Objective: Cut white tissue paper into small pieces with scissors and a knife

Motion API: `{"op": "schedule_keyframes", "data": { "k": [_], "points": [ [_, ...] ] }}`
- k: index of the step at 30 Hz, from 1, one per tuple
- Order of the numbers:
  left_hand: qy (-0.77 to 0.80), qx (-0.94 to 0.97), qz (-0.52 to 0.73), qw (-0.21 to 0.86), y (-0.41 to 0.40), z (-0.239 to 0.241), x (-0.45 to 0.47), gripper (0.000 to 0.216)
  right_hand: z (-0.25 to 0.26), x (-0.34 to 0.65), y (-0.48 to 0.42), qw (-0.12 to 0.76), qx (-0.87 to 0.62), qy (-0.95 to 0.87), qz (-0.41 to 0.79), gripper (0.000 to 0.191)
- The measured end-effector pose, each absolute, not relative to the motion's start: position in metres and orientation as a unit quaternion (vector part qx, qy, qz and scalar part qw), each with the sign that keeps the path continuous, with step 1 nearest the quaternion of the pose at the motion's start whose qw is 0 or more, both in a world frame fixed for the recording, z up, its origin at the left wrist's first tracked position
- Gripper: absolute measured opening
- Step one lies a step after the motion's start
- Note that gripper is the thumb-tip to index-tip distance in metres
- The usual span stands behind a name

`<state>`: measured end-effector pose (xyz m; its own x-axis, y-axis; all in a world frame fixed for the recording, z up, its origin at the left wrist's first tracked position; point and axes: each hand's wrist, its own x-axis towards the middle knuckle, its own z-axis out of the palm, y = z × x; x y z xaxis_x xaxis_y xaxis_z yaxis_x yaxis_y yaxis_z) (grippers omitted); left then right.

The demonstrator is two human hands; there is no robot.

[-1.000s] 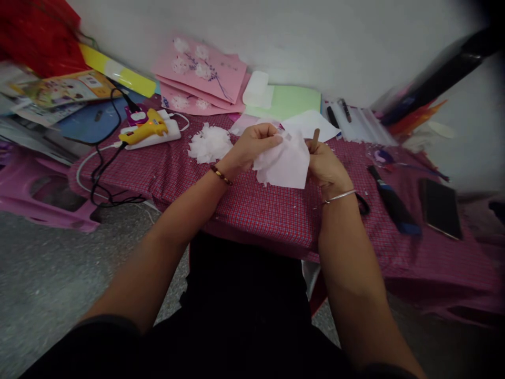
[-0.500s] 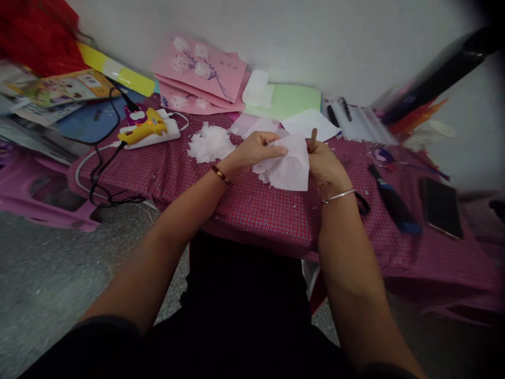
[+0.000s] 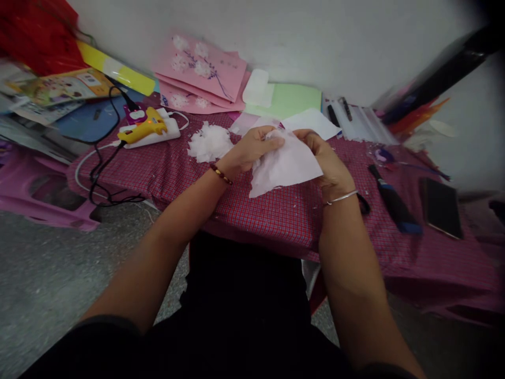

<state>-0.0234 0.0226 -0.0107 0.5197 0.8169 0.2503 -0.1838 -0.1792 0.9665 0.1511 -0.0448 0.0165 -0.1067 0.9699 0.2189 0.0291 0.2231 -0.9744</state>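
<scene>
A thin sheet of white paper [image 3: 291,166] is held up above the table between my two hands, its lower corner tilted to the right. My left hand [image 3: 256,148] pinches its upper left part, thumb on top. My right hand [image 3: 330,162] is curled at the upper right edge of the sheet, with its fingertips partly hidden behind the paper. The brown stick seen earlier in that hand does not show now. To the left of my left hand lies a pile of torn white paper pieces [image 3: 210,143].
A yellow glue gun [image 3: 144,129] rests on a white power strip with black cables. Pink cards with white flowers [image 3: 205,68] and green paper [image 3: 298,97] lean by the wall. On the right lie a dark blue-ended tool [image 3: 394,202] and a black phone-like slab [image 3: 442,207].
The white sheet has turned and spread, its corner now lower and further right. My right fingers have shifted to its top edge, and the brown stick has gone out of sight.
</scene>
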Motion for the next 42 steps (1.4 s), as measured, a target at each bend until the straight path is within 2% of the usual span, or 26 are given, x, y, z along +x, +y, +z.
{"op": "schedule_keyframes", "data": {
  "k": [7,13,22,28,34,42],
  "points": [
    [0.272,0.678,0.449,0.515,0.021,-0.007,-0.024,0.021,0.010,0.144,-0.041,0.482,-0.486,-0.564,0.462,0.038],
    [0.237,0.656,0.460,0.549,0.020,-0.005,-0.024,0.004,0.006,0.147,-0.037,0.466,-0.469,-0.558,0.502,0.034],
    [0.253,0.665,0.483,0.510,0.022,-0.004,-0.023,0.006,-0.001,0.147,-0.037,0.471,-0.444,-0.572,0.505,0.032],
    [0.269,0.667,0.494,0.489,0.023,-0.007,-0.021,0.006,-0.009,0.145,-0.031,0.481,-0.468,-0.555,0.490,0.025],
    [0.314,0.616,0.535,0.486,0.029,-0.007,-0.022,0.014,-0.002,0.149,-0.032,0.473,-0.508,-0.545,0.470,0.033],
    [0.303,0.691,0.525,0.392,0.027,-0.007,-0.021,0.016,-0.002,0.145,-0.036,0.468,-0.460,-0.569,0.495,0.024]
  ]
}}
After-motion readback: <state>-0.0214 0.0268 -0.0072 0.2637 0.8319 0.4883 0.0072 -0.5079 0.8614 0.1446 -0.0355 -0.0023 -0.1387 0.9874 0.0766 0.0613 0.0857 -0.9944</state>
